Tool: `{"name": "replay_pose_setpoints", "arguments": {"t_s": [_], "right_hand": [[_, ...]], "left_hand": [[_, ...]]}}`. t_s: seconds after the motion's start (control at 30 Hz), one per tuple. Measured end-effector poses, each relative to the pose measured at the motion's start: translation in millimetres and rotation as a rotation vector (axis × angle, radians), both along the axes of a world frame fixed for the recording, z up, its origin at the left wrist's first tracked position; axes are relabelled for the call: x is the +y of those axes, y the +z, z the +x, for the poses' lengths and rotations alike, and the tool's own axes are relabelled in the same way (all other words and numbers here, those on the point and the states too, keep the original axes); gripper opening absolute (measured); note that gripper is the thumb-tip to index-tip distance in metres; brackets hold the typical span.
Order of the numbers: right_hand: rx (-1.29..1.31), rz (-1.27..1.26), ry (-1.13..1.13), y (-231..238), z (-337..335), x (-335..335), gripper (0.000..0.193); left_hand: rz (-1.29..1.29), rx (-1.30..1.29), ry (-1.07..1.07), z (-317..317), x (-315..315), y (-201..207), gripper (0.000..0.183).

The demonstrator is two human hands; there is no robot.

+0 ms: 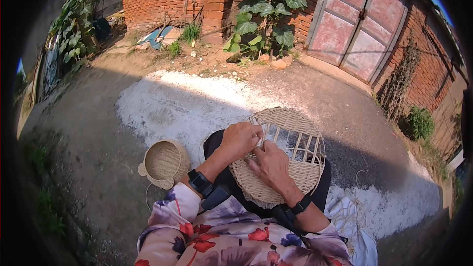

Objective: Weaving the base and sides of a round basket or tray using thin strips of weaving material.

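A round panel of pale twisted cord [298, 180] rests across my dark-clad lap. It is tightly woven at its far and near ends, with an open lattice of straight strips between them. Over the panel's left part, my left hand [240, 140] is closed in a pinch, a thin pale cord strand showing by its fingertips. My right hand [274, 166] lies just below and to the right, its fingers bent onto the weave at the edge of the open lattice. The fingertips of both hands nearly meet and are partly hidden.
A round woven basket [172, 171] with side tabs stands on the ground to my left. White sheeting with loose cords [350, 216] lies at my right. Whitish powdery material [167, 103] covers part of the ground. Farther off are a leafy plant [266, 15], brick walls and a reddish metal door [340, 15].
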State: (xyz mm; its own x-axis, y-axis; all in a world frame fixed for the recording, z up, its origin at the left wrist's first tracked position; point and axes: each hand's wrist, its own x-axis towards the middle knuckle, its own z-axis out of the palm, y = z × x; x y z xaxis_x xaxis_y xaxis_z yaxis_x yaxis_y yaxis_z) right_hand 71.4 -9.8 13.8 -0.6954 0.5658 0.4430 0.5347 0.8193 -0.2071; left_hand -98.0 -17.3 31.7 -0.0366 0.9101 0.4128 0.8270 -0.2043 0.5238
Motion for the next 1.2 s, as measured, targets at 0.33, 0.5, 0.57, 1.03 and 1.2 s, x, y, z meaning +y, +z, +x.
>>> {"name": "replay_pose_setpoints", "arguments": {"t_s": [0.33,0.5,0.57,1.03,1.2], "right_hand": [[0.005,0.042,-0.029,-2,5,1,0.034],[0.131,0.078,-0.006,-10,3,-4,0.027],[0.178,0.109,0.016,-12,3,-3,0.026],[0.231,0.165,0.031,-16,10,-2,0.022],[0.222,0.162,0.020,-16,8,-3,0.023]], "left_hand": [[0.019,0.219,0.102,16,3,-11,0.015],[0.061,0.089,0.050,7,-1,-20,0.024],[-0.036,-0.086,0.023,4,-16,-1,0.032],[0.209,-0.131,0.550,-47,-46,-56,0.023],[0.188,-1.065,0.464,-123,-62,-100,0.016]]}}
